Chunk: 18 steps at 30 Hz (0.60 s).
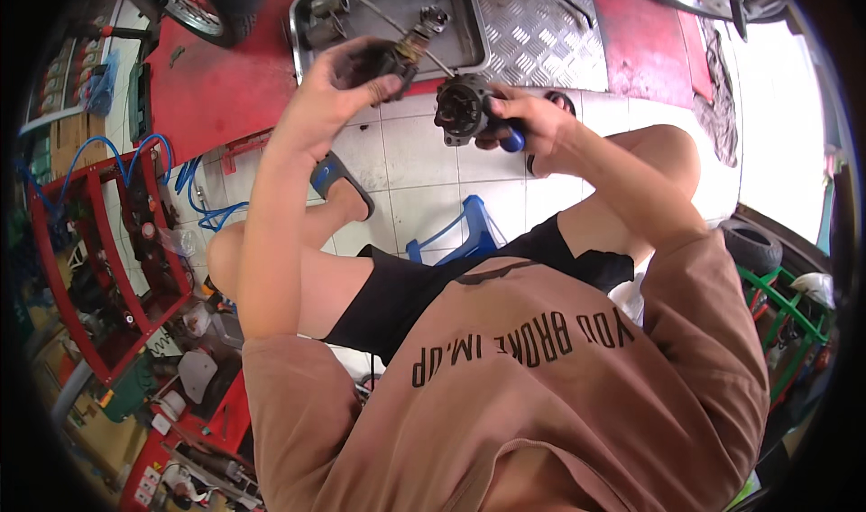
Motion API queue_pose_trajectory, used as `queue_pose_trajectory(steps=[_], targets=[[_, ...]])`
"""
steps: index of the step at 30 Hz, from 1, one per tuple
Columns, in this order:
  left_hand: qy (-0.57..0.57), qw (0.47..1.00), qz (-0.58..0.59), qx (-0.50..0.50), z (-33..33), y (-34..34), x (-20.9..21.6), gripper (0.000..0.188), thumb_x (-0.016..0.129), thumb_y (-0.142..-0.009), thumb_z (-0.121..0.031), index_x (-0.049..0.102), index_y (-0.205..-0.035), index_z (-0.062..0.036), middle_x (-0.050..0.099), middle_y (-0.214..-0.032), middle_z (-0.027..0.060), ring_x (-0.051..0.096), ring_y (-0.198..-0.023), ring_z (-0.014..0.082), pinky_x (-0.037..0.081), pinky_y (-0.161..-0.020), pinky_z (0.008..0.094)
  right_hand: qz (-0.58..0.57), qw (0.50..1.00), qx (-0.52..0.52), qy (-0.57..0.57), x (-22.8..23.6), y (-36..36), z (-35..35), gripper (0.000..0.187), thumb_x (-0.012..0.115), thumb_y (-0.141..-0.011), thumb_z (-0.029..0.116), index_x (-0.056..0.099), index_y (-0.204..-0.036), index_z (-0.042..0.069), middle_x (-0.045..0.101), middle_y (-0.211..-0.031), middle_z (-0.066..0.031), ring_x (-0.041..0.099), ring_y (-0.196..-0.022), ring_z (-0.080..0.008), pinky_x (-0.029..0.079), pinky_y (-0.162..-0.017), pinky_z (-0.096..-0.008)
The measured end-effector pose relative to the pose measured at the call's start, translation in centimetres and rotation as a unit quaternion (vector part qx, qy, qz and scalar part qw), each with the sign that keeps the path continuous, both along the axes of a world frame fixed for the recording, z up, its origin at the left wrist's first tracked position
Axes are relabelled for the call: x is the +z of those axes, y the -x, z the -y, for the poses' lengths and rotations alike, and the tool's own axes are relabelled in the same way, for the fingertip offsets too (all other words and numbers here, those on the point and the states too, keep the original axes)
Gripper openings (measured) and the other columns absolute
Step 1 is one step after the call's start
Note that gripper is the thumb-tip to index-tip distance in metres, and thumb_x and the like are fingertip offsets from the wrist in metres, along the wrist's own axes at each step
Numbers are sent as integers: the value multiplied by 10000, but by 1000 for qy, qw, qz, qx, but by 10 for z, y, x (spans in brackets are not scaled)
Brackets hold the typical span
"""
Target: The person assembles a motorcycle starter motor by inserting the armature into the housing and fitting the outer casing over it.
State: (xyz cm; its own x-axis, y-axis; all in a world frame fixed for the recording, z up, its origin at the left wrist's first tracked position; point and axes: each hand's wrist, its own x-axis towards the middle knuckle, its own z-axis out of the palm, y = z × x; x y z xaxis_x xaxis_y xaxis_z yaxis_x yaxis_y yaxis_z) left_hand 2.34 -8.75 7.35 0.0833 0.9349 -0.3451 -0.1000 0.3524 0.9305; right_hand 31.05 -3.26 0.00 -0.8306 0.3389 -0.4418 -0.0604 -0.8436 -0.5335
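Note:
My left hand (354,86) is closed around a dark mechanical part with a brassy, metallic end (417,41), raised over the near edge of a metal tray (483,38). Close by on the right, my right hand (530,122) grips a round grey metal housing (462,106) whose dark, greasy inside is turned partly to view. In the same hand is a screwdriver with a blue handle (513,139). A long thin shaft (379,14) slants up-left from behind the housing over the tray, apparently the screwdriver's. The two parts are apart.
Cylindrical metal parts (327,16) lie in the tray, on a red platform (225,88) with a diamond-plate panel (541,47). A motorcycle wheel (203,11) stands far left. Between my legs is a blue stool (469,232). A red rack (95,268) and blue hose (194,192) are left.

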Motion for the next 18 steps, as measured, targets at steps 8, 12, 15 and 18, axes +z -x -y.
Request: queue_pose_trajectory(steps=[8,12,15,18], targets=[[-97,995,1,11,16,9,43,419,796,-791,-9,627,-1173,12,667,-1089,65,605,-1004,135,498,-892,288,-101,990,-83,-44,11,28,5,803,845,-755,431,456,-1361,76,622,-1143,-119,492,-614,-96,464,-672,-286],[-47,997,-46,-51,19,9,47,634,791,-798,-19,492,-1354,29,576,-1281,123,561,-1179,190,456,-1023,338,-101,987,-116,-52,11,34,5,785,788,-779,503,475,-1342,54,639,-1143,-124,459,-569,-82,475,-689,-293],[-47,995,-64,-52,22,4,44,677,793,-795,-29,462,-1384,22,566,-1291,123,561,-1164,183,456,-1016,330,-129,979,-160,-13,13,35,4,659,721,-816,492,539,-1255,37,662,-1106,-123,408,-525,-73,467,-672,-306],[-47,996,-39,-64,22,-2,41,702,777,-816,-57,433,-1425,8,557,-1302,125,562,-1145,176,457,-1001,315,-149,971,-187,16,15,34,7,555,674,-837,448,577,-1199,39,665,-1043,-103,399,-519,-81,440,-649,-316]])
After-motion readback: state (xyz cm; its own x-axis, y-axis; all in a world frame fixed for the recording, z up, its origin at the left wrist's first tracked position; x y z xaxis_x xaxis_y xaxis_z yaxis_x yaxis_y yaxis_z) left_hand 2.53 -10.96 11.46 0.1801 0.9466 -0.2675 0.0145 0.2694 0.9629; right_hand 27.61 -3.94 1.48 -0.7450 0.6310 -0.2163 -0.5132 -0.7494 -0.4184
